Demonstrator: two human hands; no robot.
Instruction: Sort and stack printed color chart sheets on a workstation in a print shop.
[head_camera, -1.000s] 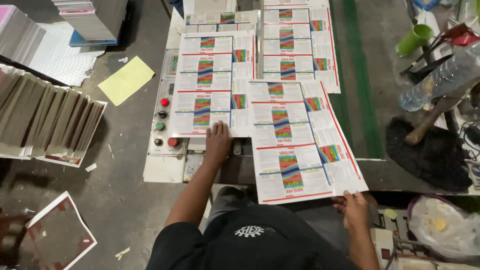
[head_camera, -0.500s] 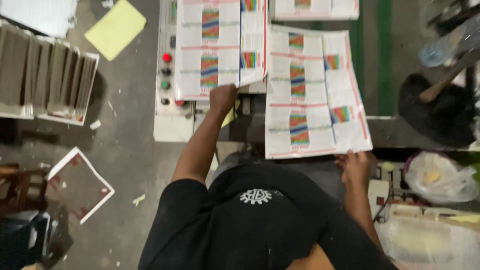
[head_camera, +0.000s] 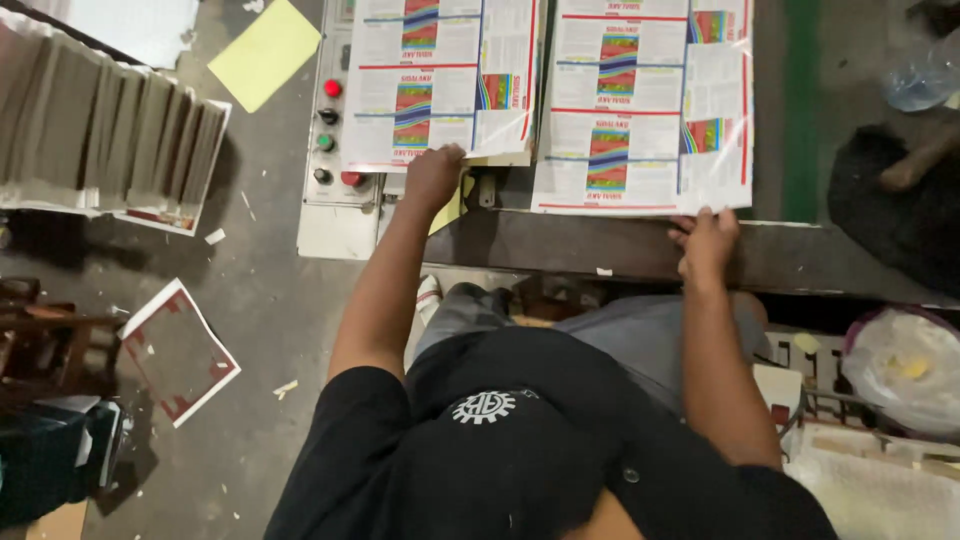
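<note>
Two large printed sheets with rainbow-coloured blocks and red borders lie side by side on a dark machine table (head_camera: 600, 250). My left hand (head_camera: 432, 178) is closed on the near edge of the left printed sheet (head_camera: 440, 90), by its lower right corner. My right hand (head_camera: 705, 240) grips the near right edge of the right printed sheet (head_camera: 640, 120), where it meets the table's front lip. Both arms reach forward from my black shirt.
A grey control panel (head_camera: 330, 200) with red and green buttons sits left of the sheets. A yellow paper (head_camera: 265, 50), stacked sheets (head_camera: 110, 130) and a loose sheet (head_camera: 178, 350) lie on the floor at left. A plastic bag (head_camera: 900, 365) and a bottle (head_camera: 925, 75) are at right.
The view has tilted down and closer to the table's front edge. Both hands stay on the near edges of the same sheets, and the right sheet sits squarer to the front lip.
</note>
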